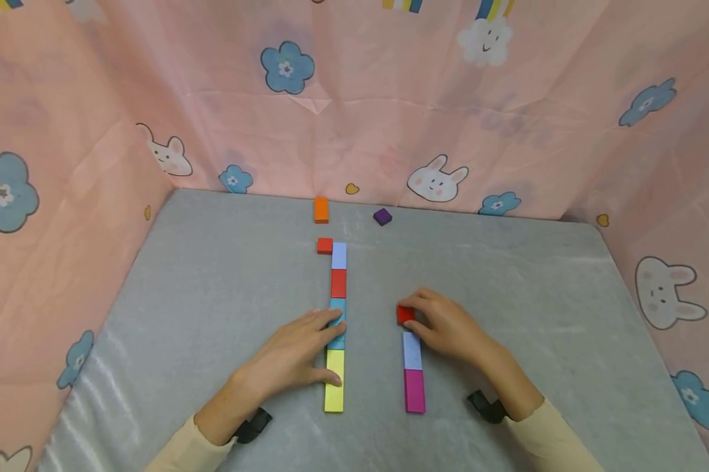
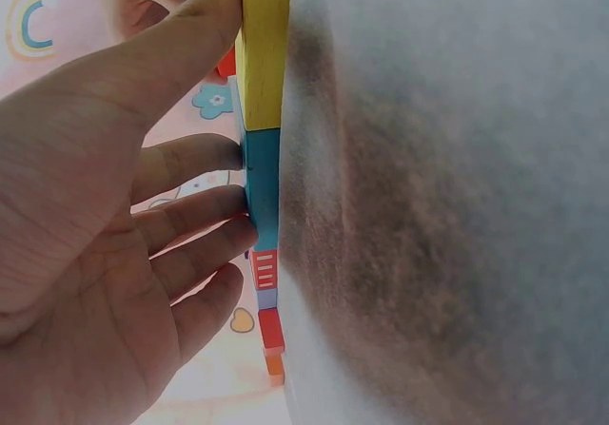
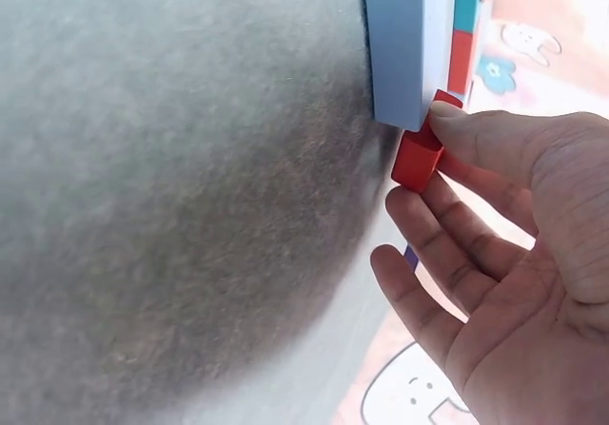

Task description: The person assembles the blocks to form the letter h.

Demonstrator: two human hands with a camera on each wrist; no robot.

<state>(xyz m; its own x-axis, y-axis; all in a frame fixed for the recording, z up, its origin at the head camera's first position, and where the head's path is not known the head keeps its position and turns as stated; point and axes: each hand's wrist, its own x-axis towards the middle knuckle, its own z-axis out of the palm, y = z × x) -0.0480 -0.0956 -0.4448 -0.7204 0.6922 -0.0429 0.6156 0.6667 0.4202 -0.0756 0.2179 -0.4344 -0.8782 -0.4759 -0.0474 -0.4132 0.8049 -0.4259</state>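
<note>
My left hand lies over the longer row, its fingertips on the teal block and its thumb on the yellow block. Past these in the same line come a red block and a light blue block. Between thumb and fingers, my right hand pinches a small red block. That block is right at the far end of a second light blue block, which joins a magenta block in a shorter row.
A small red block sits left of the long row's far end. Farther back are an orange block and a purple block. The grey cloth surface ends at a pink printed curtain.
</note>
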